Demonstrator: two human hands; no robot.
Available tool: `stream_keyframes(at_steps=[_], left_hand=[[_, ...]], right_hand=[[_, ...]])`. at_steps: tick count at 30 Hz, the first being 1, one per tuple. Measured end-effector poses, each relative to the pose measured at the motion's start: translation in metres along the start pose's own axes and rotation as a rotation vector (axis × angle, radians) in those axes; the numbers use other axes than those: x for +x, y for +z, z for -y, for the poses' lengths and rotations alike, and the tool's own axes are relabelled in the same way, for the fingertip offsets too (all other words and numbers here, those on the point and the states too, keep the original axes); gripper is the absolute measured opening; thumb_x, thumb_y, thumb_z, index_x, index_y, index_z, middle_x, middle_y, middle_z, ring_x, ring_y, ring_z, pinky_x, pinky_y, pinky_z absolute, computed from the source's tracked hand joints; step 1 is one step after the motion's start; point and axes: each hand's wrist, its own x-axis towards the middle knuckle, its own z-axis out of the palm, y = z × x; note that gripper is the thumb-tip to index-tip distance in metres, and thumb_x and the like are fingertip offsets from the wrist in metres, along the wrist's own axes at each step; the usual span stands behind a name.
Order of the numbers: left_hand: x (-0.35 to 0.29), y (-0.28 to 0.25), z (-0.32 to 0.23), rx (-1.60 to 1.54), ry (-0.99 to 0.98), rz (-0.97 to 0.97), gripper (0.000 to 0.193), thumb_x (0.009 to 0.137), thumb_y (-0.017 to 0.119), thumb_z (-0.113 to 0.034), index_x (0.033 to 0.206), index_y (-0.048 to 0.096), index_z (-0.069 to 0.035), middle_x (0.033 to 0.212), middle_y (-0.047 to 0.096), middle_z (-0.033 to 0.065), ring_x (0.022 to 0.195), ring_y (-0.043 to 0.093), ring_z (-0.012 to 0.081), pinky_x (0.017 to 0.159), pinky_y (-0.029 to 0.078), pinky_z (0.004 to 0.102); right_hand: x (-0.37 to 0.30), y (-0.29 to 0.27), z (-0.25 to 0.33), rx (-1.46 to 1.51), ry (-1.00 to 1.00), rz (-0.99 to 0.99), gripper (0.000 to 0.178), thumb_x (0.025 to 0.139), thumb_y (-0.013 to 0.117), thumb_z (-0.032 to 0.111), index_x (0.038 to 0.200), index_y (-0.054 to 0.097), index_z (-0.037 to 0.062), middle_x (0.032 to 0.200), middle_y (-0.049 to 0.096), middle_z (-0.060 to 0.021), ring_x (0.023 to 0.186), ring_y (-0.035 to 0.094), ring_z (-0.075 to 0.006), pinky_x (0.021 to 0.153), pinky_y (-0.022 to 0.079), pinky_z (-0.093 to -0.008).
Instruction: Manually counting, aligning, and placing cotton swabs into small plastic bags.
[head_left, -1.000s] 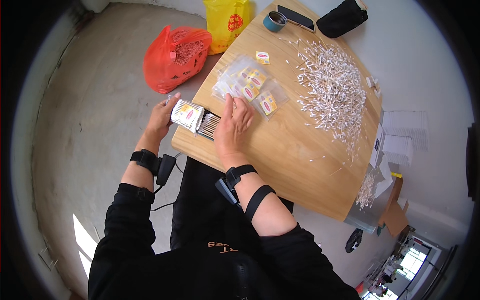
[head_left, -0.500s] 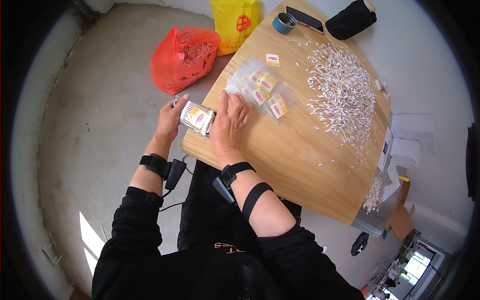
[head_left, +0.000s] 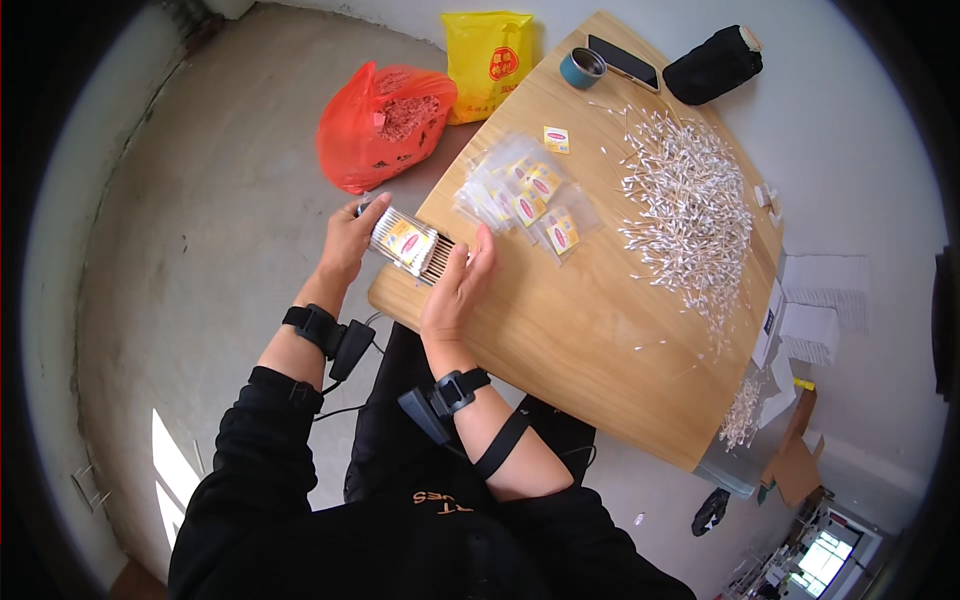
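My left hand [head_left: 347, 240] grips a small clear bag of cotton swabs [head_left: 405, 243] by its left end, thumb on top. The bag hangs over the table's left corner and shows a yellow and white label with white swab tips around it. At its right end a row of brown sticks [head_left: 437, 262] shows beside my right hand [head_left: 458, 290]. That hand is open, fingers stretched upward and the palm turned to the bag's end; whether it touches the sticks is hard to tell. Beyond it lie several flat clear bags with yellow labels [head_left: 528, 205], overlapping on the table.
A large heap of loose cotton swabs [head_left: 690, 205] covers the right of the wooden table [head_left: 590, 340]. A loose label [head_left: 556, 140], blue cup [head_left: 583, 68], phone [head_left: 625, 62] and black pouch [head_left: 713, 65] lie farther back. Red [head_left: 385, 130] and yellow [head_left: 488, 65] plastic bags stand beyond the left edge.
My right hand has turned from palm down to palm facing the bag, drawing back slightly toward me. More brown sticks show at the bag's right end. The view has shifted a little.
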Motion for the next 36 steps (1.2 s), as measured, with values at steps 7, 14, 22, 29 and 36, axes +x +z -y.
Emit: stream_keyframes(at_steps=[7,14,22,29,36], left_hand=[[-0.006,0.011,-0.001,-0.093,0.061,-0.02,0.027,0.089,0.07,-0.028,0.091,0.064,-0.002,0.079,0.06,-0.0013,0.068,0.054,0.0056,0.061,0.045,0.0232],[-0.003,0.003,-0.002,0.016,0.01,-0.032,0.029,0.089,0.07,-0.031,0.091,0.062,-0.003,0.078,0.059,-0.0019,0.067,0.053,0.0056,0.056,0.043,0.0229],[0.0,0.0,-0.002,-0.184,-0.109,0.081,0.025,0.092,0.064,-0.032,0.084,0.059,-0.009,0.072,0.054,-0.0049,0.061,0.049,0.0042,0.053,0.038,0.0218],[0.003,-0.004,0.002,-0.079,-0.124,0.121,0.021,0.092,0.065,-0.026,0.085,0.059,-0.008,0.073,0.055,-0.0042,0.064,0.051,0.0051,0.057,0.041,0.0232],[-0.005,0.0,-0.008,0.076,-0.046,0.028,0.026,0.092,0.065,-0.031,0.082,0.06,-0.008,0.075,0.057,-0.0029,0.065,0.051,0.0051,0.056,0.041,0.0232]], right_hand=[[0.001,0.033,0.004,0.215,0.077,-0.03,0.055,0.103,0.037,0.034,0.141,0.03,-0.0033,0.139,0.027,-0.0224,0.131,0.034,-0.0332,0.11,0.029,-0.0426],[0.0,0.039,0.006,0.074,-0.075,0.056,0.056,0.103,0.036,0.037,0.14,0.032,-0.0036,0.137,0.032,-0.0246,0.13,0.033,-0.0357,0.109,0.029,-0.0443],[0.003,0.026,0.003,0.209,0.031,0.008,0.058,0.103,0.035,0.037,0.141,0.027,-0.0054,0.142,0.027,-0.0243,0.133,0.031,-0.033,0.113,0.025,-0.0434],[0.004,0.037,0.003,0.234,0.042,-0.012,0.056,0.102,0.035,0.035,0.14,0.03,-0.0051,0.142,0.032,-0.029,0.132,0.031,-0.0409,0.111,0.025,-0.0474],[0.006,0.034,0.009,0.133,0.023,0.076,0.058,0.102,0.035,0.039,0.141,0.029,-0.0041,0.142,0.03,-0.0286,0.132,0.03,-0.0413,0.111,0.024,-0.048]])
